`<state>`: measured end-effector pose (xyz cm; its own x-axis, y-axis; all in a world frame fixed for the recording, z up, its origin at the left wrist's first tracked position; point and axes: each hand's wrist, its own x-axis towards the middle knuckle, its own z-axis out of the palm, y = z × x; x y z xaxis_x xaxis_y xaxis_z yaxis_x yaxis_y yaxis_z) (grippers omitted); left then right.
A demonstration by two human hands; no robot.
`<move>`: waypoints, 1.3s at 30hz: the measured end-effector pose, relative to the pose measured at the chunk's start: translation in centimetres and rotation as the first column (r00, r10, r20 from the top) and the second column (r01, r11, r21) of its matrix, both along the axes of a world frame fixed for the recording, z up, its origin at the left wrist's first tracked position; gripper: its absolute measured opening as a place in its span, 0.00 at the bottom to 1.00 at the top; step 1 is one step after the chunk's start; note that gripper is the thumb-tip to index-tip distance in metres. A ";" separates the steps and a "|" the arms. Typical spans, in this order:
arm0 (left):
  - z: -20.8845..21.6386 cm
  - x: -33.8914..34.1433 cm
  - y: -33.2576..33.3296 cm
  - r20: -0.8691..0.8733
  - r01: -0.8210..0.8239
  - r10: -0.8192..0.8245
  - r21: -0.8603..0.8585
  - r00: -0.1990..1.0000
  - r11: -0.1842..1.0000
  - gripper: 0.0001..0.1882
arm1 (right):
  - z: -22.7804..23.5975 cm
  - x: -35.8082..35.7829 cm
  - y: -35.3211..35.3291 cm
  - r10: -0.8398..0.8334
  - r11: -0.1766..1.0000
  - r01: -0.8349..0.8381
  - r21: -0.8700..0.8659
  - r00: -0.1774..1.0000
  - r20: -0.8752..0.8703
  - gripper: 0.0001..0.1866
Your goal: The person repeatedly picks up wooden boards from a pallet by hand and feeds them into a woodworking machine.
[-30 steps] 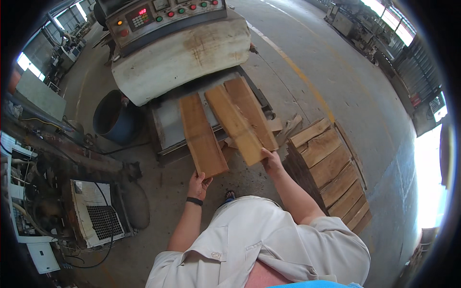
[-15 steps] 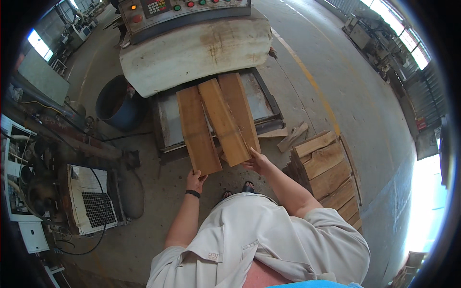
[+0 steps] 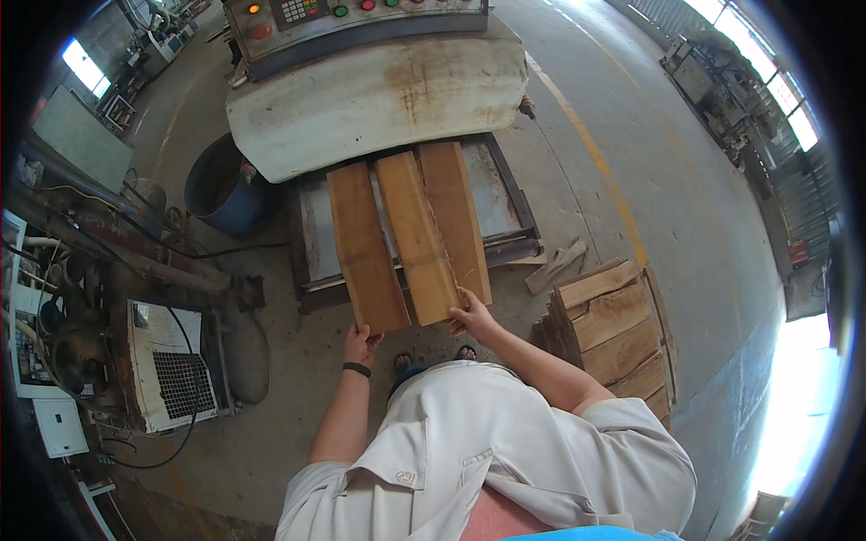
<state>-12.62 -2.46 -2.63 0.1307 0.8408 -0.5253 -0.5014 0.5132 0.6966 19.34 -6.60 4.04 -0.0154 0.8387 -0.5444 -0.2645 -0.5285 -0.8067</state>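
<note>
Three long brown wooden boards lie side by side, sloping out from the machine's metal bed (image 3: 317, 236) toward me. My left hand (image 3: 363, 343) is closed on the near end of the left board (image 3: 368, 243), fingers beneath it. At the near right corner of the middle board (image 3: 420, 243), my right hand (image 3: 473, 316) pinches the edge. The right board (image 3: 458, 225) rests close against the middle one, untouched by either hand as far as I can see. The boards' far ends reach the hanging white cover (image 3: 379, 104).
Above the cover is a control panel (image 3: 361, 22) with buttons and a keypad. A stack of wood pieces (image 3: 618, 325) stands at right, with a loose offcut (image 3: 557, 268) beside it. At left are a blue drum (image 3: 230, 194) and a white grilled unit (image 3: 176, 361) with cables.
My right hand has drawn the middle board's near end toward me and to the left. Its gap to the left board has narrowed at the near end. My left hand keeps its hold.
</note>
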 end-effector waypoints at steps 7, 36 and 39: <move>1.0 -3.1 2.8 -0.077 0.045 -0.048 -0.040 0.996 0.998 0.22 | -0.9 -5.2 2.8 0.084 0.993 -0.074 -0.090 0.989 0.121 0.40; 3.6 -5.7 5.3 -0.391 0.200 -0.164 0.055 0.906 0.978 0.36 | 0.9 -7.6 3.8 -0.122 0.660 -0.751 0.015 -0.087 0.989 0.36; 2.9 -6.9 4.6 -0.349 0.207 -0.182 0.033 0.919 0.978 0.37 | 2.1 -7.4 1.5 -0.111 0.653 -0.741 0.157 0.112 0.988 0.37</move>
